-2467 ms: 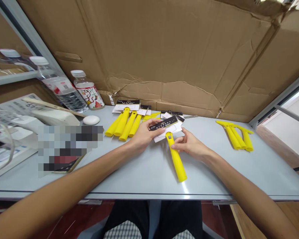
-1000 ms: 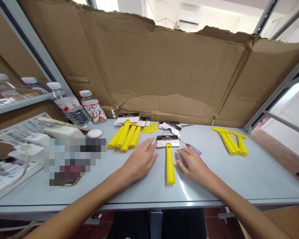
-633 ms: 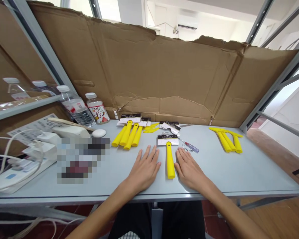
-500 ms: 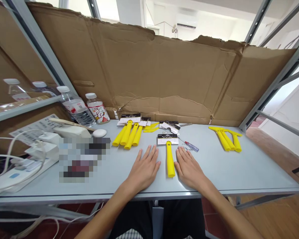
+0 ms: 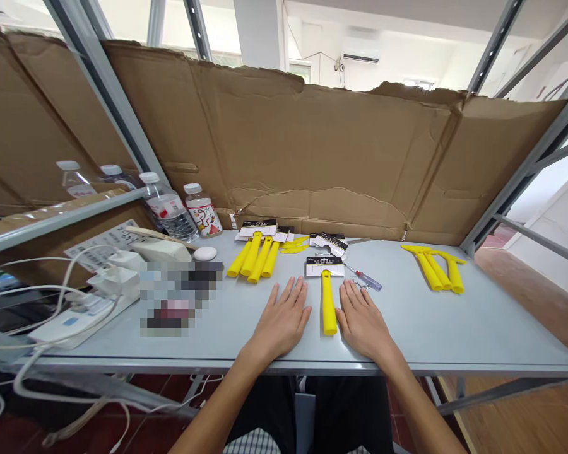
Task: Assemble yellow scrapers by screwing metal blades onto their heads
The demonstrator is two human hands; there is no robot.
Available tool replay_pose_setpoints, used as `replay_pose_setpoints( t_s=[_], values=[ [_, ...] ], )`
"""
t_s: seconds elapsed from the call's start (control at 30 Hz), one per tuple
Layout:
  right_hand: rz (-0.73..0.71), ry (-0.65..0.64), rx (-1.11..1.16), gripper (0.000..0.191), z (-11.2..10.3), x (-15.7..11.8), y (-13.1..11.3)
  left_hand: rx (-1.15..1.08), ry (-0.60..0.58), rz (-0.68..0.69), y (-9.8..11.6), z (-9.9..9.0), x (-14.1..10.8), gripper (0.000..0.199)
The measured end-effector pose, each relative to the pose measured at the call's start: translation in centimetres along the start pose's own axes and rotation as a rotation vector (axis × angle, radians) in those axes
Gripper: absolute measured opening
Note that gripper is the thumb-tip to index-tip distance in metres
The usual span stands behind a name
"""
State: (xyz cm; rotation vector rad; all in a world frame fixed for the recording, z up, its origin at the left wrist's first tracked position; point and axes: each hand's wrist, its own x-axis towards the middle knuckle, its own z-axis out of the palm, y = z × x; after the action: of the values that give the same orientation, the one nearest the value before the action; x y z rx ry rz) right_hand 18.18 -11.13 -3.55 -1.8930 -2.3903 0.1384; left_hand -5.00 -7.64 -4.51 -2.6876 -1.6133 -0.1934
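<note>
My left hand [image 5: 282,320] lies flat on the grey tabletop, palm down, fingers stretched forward. Between my hands lies a yellow plastic handle [image 5: 329,309] with a black-and-white header card [image 5: 324,267] at its top end. My right hand [image 5: 363,320] also rests flat, its thumb beside the handle. Just beyond its fingertips is a screwdriver [image 5: 368,280] with a translucent handle, near small metal bits [image 5: 360,285]. Several carded yellow handles [image 5: 252,257] lie in a group to the left. More header cards [image 5: 330,243] and flat yellow pieces [image 5: 296,244] sit at the back.
On the right are yellow T-shaped tools [image 5: 433,270]. A power strip [image 5: 76,320] with white cables, a white oval object [image 5: 205,253] and bottles [image 5: 203,211] stand left, near a blurred-out patch. A cardboard sheet [image 5: 312,145] walls the back; the table's front edge [image 5: 312,367] runs near me.
The view has shifted slightly, so the scene sits a little further right in the picture. Both hands stay flat on the table, and the handle between them has not visibly moved.
</note>
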Motion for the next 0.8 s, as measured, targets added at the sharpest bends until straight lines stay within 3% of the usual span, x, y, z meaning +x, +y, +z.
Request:
replay_pose_setpoints(
  t_s=[0.3,0.57,0.67,0.8],
  values=[
    [-0.013,0.015,-0.038,0.071,0.3,0.1,0.1,-0.005,-0.038,-0.010,0.6,-1.1,-0.1,0.064],
    [-0.061,0.148,-0.007,0.065,1.3,-0.1,0.7,-0.088,-0.004,-0.038,0.5,-1.3,0.0,0.057],
    [-0.081,0.211,0.011,0.059,1.7,-0.2,1.0,-0.134,0.056,-0.131,1.6,-2.4,0.8,0.055],
    [-0.094,0.290,0.050,0.054,2.3,-0.2,1.4,-0.166,0.157,-0.220,4.7,-4.6,3.0,0.057]
  ],
)
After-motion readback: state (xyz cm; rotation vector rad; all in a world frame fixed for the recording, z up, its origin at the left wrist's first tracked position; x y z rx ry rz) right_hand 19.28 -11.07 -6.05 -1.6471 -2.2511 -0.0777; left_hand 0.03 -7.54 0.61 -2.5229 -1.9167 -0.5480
